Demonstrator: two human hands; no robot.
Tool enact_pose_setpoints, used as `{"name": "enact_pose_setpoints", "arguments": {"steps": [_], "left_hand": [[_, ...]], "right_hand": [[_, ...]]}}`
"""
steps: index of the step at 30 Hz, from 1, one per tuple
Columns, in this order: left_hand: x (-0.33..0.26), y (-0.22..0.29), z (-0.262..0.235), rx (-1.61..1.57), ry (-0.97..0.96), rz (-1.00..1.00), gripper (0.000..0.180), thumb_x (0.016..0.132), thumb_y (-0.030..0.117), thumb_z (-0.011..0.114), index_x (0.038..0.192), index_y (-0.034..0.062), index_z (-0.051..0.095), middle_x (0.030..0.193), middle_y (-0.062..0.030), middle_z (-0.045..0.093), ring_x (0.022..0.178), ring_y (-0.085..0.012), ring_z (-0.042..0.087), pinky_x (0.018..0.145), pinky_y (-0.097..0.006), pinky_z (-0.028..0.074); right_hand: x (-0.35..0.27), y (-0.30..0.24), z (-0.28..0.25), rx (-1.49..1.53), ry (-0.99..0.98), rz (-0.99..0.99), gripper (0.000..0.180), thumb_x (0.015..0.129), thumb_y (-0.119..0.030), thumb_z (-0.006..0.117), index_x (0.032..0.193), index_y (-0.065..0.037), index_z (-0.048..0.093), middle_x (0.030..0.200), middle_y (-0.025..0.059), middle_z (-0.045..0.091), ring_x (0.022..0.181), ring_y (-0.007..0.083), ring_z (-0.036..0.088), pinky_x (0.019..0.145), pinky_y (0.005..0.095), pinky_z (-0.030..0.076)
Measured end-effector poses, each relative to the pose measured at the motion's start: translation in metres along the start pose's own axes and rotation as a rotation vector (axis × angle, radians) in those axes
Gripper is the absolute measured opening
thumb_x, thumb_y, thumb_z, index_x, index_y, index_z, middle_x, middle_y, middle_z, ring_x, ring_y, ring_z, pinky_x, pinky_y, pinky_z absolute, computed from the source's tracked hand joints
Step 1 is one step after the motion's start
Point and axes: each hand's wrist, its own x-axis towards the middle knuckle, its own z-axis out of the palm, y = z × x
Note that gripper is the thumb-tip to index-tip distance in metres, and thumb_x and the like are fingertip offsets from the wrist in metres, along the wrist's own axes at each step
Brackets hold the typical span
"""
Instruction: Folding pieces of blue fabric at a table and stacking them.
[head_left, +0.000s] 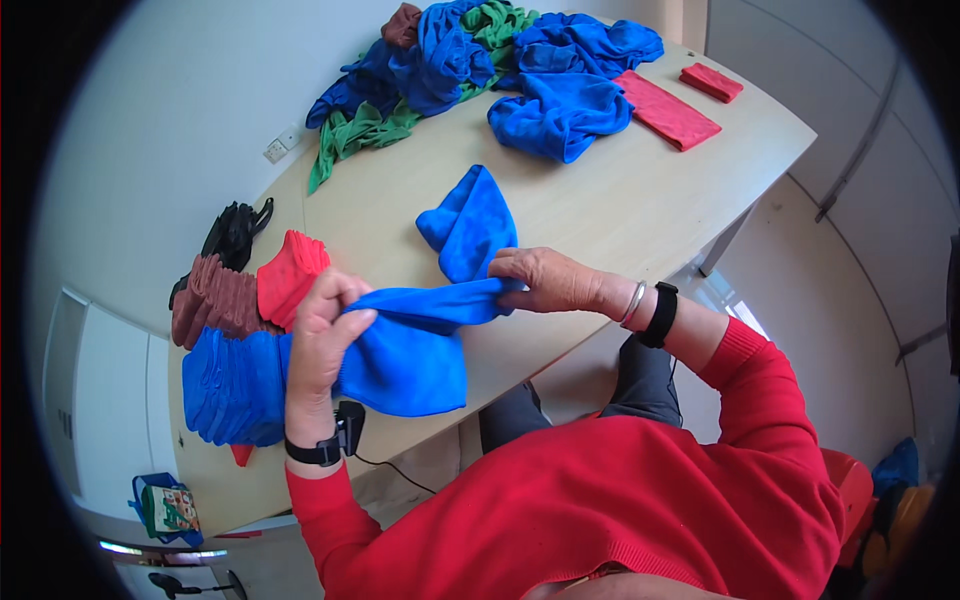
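A blue cloth (405, 365) is stretched between my two hands over the table's near edge, its lower part hanging in a loose flap. My left hand (325, 325) pinches its left end with thumb and fingers. At the other end, my right hand (545, 280) grips the cloth's upper corner. Just beyond it on the table lies another blue cloth (472, 225), creased and partly folded; whether the two are joined is hidden near my right fingers. Close to my left hand stands a stack of folded blue cloths (232, 385).
Beside the blue stack are folded brown cloths (215, 300), folded red cloths (290, 275) and a black bundle (238, 232). A heap of blue and green cloths (440, 60) covers the table's (370, 220) far side. Flat red cloths (668, 110) lie at far right.
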Motion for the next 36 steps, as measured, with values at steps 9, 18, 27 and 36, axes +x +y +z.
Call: {"name": "enact_pose_setpoints", "arguments": {"steps": [9,18,27,36], "left_hand": [[0.022,0.06,-0.057,0.433,0.414,0.459,0.009,0.088,0.001,0.053,0.089,0.0069,0.046,0.089,-0.0001,0.051,0.083,-0.0062,0.046,0.081,-0.02,0.038],[0.096,0.008,-0.161,0.794,0.657,0.483,0.015,0.09,0.01,0.054,0.103,0.0024,0.053,0.094,-0.0069,0.061,0.09,-0.0154,0.058,0.083,-0.024,0.043],[0.153,-0.013,-0.21,1.163,0.738,0.306,0.021,0.09,0.017,0.053,0.102,0.0017,0.059,0.097,-0.0123,0.064,0.091,-0.0213,0.061,0.081,-0.03,0.045],[0.023,-0.11,-0.127,1.032,0.403,0.278,0.011,0.086,0.004,0.053,0.096,0.0011,0.058,0.092,-0.0112,0.059,0.09,-0.0228,0.057,0.084,-0.031,0.043]], "right_hand": [[-0.031,0.002,-0.045,0.109,-0.493,0.267,0.032,0.077,-0.019,0.067,0.104,-0.002,0.061,0.09,0.0138,0.065,0.084,0.0253,0.062,0.076,0.0347,0.049],[-0.06,0.064,-0.157,-0.381,-0.1,0.49,0.029,0.078,-0.019,0.065,0.102,-0.003,0.063,0.09,0.0157,0.065,0.08,0.0251,0.062,0.076,0.0345,0.049],[-0.046,0.06,-0.248,-0.857,0.592,0.403,0.024,0.086,-0.027,0.062,0.104,-0.011,0.06,0.096,0.0107,0.068,0.082,0.0296,0.066,0.073,0.0404,0.054],[-0.121,0.088,-0.184,-0.845,0.551,0.208,0.011,0.084,-0.009,0.062,0.094,-0.007,0.065,0.089,0.0085,0.062,0.082,0.0251,0.063,0.07,0.0312,0.052]]}}
